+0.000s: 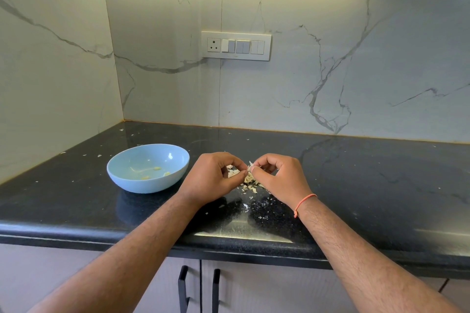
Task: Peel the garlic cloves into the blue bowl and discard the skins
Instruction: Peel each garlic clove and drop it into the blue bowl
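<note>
Both hands at ctr of counter (356, 173), held just above it, fingertips meeting.
L hand (212, 178): fingers curled in, thumb + forefinger pinching clove (250, 167) from 9 o'clock side.
R hand (277, 175): fingers curled, thumb + forefinger pinching same clove from 3 o'clock side; orange thread (304, 203) round wrist.
Clove: small, pale, mostly hidden btwn fingertips; bit of papery skin sticking up at 12 o'clock. Peeled or not: cannot tell.
Skins (250, 183): loose pale heap on counter directly under hands, trailing toward 6 o'clock; smaller flecks scattered across counter, incl. near bowl at 10 o'clock.
Bowl (152, 180): blue, upright, at 9 o'clock of hands, near L hand, not touching. Inside: few yellowish garlic bits (157, 168) on bottom + thin pale strip.
Switch plate (236, 46) on marble wall at 12 o'clock, well apart.
Cabinet handles (183, 287), black, below counter edge at 6 o'clock.
</note>
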Tool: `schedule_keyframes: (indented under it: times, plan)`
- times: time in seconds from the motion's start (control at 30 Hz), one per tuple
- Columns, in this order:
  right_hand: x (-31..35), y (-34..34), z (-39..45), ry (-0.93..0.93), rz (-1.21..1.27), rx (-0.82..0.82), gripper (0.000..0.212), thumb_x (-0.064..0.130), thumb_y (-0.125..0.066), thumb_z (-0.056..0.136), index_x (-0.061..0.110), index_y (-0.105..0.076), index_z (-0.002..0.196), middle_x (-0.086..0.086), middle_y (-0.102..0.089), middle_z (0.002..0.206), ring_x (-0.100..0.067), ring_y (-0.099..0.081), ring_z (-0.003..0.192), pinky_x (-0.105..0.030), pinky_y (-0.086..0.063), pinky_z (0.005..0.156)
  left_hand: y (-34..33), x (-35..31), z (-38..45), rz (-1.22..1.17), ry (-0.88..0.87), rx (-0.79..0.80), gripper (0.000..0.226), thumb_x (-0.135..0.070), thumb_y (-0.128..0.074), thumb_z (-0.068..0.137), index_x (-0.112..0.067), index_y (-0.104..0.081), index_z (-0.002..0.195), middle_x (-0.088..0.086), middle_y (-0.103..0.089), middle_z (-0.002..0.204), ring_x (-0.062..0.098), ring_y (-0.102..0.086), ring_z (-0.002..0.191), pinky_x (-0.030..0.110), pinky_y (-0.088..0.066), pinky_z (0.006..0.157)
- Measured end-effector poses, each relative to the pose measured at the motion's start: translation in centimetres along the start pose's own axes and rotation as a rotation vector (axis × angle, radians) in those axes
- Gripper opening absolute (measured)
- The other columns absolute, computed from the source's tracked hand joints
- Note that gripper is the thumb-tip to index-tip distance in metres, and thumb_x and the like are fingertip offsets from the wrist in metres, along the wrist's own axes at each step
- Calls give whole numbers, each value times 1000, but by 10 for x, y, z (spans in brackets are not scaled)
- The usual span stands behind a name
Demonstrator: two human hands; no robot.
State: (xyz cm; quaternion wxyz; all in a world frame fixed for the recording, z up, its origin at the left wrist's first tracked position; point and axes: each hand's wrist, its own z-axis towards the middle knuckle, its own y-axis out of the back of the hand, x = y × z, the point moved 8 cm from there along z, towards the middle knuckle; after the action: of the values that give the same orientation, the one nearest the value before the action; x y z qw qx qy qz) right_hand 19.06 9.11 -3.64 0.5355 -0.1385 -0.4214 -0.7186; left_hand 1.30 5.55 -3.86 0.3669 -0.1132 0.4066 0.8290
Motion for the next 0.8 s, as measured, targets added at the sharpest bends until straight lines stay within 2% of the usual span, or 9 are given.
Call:
schedule_keyframes:
  times: [0.07,0.27,0.33,0.43,0.6,0.7,0.8]
  plan:
    - [0,0,0,0,-2,4,12,20,-81,85,25,-78,74,9,-72,70,-7,-62,64,-26,-54,63,-1,-1,0,2,-7,7,2,-32,-81,89,-33,-81,91,-14,-68,68,8,-53,52,17,-42,55]
    - [-2,-4,0,-41,90,51,12,19,-82,87,28,-81,79,13,-76,75,1,-62,63,-14,-49,63,-3,1,0,-12,11,24,4,-29,-82,89,-33,-81,89,-20,-71,74,6,-49,51,16,-39,54]
    - [-5,-7,1,-74,151,81,11,17,-82,88,26,-83,83,11,-78,78,-1,-65,65,-17,-52,63,-3,0,0,-7,10,18,3,-28,-81,90,-31,-81,89,-22,-69,74,5,-49,51,15,-38,54]
    - [-12,-11,1,-158,249,111,6,16,-83,88,21,-84,91,2,-79,80,-13,-69,67,-26,-56,58,-1,0,0,5,22,3,3,-29,-80,91,-29,-80,88,-26,-66,70,5,-50,50,13,-36,53]
    - [-13,-14,1,-184,289,128,10,12,-83,88,22,-82,88,-3,-79,80,-17,-69,64,-31,-59,61,0,-6,-1,-12,11,3,7,-25,-77,91,-28,-75,84,-25,-66,72,7,-55,52,13,-38,54]
    - [-14,-14,1,-198,285,129,9,11,-83,88,20,-82,89,-3,-79,79,-17,-69,61,-35,-62,68,4,-1,0,-49,47,-54,10,-26,-76,91,-30,-72,83,-11,-67,64,12,-59,51,20,-43,54]
    - [-16,-14,1,-216,292,123,9,10,-82,88,19,-82,89,-2,-79,77,-17,-71,62,-32,-63,69,10,7,0,-111,107,-132,10,-27,-75,94,-31,-70,85,0,-65,56,17,-58,48,22,-44,51]
